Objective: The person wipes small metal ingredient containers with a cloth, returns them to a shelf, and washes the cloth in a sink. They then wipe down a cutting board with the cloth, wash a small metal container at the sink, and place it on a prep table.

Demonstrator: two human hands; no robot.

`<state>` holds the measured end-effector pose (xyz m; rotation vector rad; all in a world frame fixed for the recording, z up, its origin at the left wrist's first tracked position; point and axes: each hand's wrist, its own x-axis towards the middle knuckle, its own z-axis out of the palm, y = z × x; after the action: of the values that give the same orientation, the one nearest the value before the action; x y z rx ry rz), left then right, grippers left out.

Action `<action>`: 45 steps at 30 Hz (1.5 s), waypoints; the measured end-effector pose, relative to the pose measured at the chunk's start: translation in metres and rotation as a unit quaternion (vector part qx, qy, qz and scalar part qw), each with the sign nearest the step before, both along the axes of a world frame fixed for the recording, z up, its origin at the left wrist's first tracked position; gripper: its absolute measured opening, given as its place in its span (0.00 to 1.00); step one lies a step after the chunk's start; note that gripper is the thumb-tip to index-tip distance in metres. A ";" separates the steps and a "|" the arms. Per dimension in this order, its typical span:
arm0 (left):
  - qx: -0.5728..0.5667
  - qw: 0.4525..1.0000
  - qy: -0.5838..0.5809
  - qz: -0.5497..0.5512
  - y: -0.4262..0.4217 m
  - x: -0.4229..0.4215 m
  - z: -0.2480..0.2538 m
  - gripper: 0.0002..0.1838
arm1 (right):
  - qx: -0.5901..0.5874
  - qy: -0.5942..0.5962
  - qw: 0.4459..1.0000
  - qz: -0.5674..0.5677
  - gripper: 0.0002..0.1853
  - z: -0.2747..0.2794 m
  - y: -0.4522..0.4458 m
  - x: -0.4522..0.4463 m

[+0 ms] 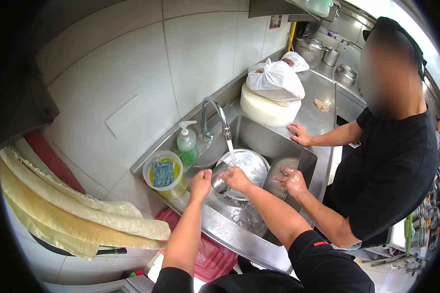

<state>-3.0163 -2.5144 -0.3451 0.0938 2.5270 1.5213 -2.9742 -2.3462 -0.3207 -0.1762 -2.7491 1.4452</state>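
Note:
Over the sink [220,219], my left hand [200,185] and my right hand [237,179] are closed on opposite sides of a shiny metal container [220,181]. Its exact kind is hard to make out, as my hands cover part of it. Water runs from the curved faucet [215,103] just beyond my right hand. Below the stream, a round metal basin [260,168] with sudsy water sits in the sink. To the left of my left hand stands a plastic tub [179,188] of yellowish liquid, with a blue-green sponge [163,174] on it.
A green soap pump bottle [187,144] stands behind the tub. Beyond the sink, a white bag [276,80] rests on a round white block [269,108]. At right a co-worker [391,161] has one wet hand [292,182] over the sink. Cloths [78,205] hang at left.

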 end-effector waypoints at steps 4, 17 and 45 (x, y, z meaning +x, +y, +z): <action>0.203 0.963 -0.162 0.073 0.005 0.045 0.013 0.36 | -0.292 -0.062 0.937 -0.178 0.17 -0.061 0.017 -0.017; 0.111 0.994 0.010 -0.009 -0.029 0.072 0.037 0.49 | -0.411 -0.093 0.875 -0.239 0.27 -0.023 -0.028 0.014; 0.149 0.988 0.044 0.022 -0.097 0.134 0.061 0.55 | 0.367 -0.048 0.906 0.205 0.34 -0.027 -0.027 0.180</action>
<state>-2.8822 -2.6110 -0.2843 0.1501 2.3596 1.9438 -2.7947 -2.3730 -0.3480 0.3824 -3.3104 0.3260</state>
